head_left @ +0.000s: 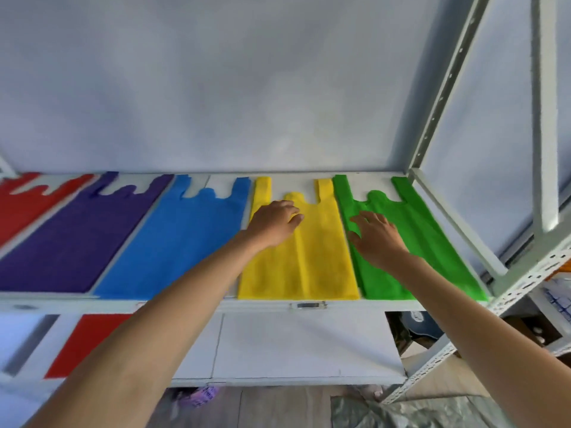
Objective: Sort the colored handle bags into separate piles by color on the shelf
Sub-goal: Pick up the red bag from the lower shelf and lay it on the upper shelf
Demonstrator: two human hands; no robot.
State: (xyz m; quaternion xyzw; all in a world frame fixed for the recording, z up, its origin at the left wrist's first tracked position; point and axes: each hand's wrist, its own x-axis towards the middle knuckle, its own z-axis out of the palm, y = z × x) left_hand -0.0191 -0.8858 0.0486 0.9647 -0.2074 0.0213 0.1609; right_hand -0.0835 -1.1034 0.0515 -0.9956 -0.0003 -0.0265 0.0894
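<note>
Both bare forearms reach up from below over a white metal shelf (pixel 272 304) set against a pale wall. Left hand (pixel 273 223) lies flat, fingers relaxed, on the yellow bag (pixel 309 267); right hand (pixel 378 239) spreads open on the green bag (pixel 432 242). Blue (pixel 173 242), purple (pixel 71 242) and red (pixel 18 205) bags lie side by side leftward. Another red bag (pixel 89 341) sits on the lower shelf.

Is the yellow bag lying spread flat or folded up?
Spread flat: the yellow bag lies full length on the shelf, both handles pointing toward the wall.
</note>
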